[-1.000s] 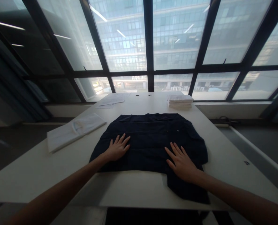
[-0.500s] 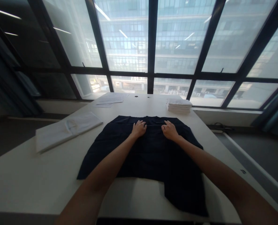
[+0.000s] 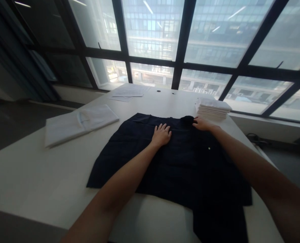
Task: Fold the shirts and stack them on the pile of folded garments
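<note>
A dark navy garment (image 3: pixel 129 152) lies spread over the white table (image 3: pixel 25 175), its lower right part reaching toward me. My left hand (image 3: pixel 162 134) rests flat on the upper middle of the cloth with fingers spread. At the far right edge, my right hand (image 3: pixel 202 123) pinches the fabric, which bunches up beside the fingertips. One small pale round spot (image 3: pixel 209 148), perhaps a button or snap, shows on the right part of the garment. My right forearm covers some of the right side.
A folded white bundle (image 3: pixel 66 126) lies on the table's left. Loose white paper sheets (image 3: pixel 132 90) are at the far end. Behind my right hand stands a stack of folded white cloths (image 3: pixel 213 108). Large framed windows (image 3: pixel 152 30) rise beyond the table.
My right hand has moved right and taken hold of the garment's far edge, and the right side of the cloth has shifted outward. My left hand stays flat. The view has turned and tilted.
</note>
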Motion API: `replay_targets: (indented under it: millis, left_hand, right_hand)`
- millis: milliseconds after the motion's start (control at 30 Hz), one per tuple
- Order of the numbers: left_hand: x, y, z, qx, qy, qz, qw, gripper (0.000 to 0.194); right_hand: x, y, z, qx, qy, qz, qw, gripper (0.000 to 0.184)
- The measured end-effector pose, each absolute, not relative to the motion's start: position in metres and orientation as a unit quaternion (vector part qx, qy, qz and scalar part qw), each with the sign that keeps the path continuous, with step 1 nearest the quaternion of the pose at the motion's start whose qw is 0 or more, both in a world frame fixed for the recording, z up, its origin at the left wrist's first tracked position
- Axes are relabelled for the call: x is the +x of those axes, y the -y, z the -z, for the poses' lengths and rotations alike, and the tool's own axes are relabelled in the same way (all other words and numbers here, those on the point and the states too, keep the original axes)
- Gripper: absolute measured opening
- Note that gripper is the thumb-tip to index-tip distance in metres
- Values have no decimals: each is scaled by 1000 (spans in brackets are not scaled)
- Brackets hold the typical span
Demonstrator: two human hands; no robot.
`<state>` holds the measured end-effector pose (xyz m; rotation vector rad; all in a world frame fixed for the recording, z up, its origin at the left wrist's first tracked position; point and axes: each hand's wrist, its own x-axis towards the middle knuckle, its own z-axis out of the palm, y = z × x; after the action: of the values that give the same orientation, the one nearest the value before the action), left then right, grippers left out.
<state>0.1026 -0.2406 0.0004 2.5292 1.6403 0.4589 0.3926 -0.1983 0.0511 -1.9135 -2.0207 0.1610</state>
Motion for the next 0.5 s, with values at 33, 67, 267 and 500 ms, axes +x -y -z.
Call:
replay_targets:
  millis: [33,67,267,500]
  left_hand:
    - [103,240,0,828,-538,-150,46,53]
    - [103,240,0,828,-538,-150,46,53]
    - [103,240,0,829,-537,-147,44,53]
    - [102,238,-1,831,-536,-144,40,54]
  right_hand:
    - [395,196,-55,-703,689,-43,169,49]
    - [396,196,-59,-739,652,-31,167,59]
    - [353,244,-34,-749,644,-22,156,65]
    - [344,339,37,-705,690,-60,155,76]
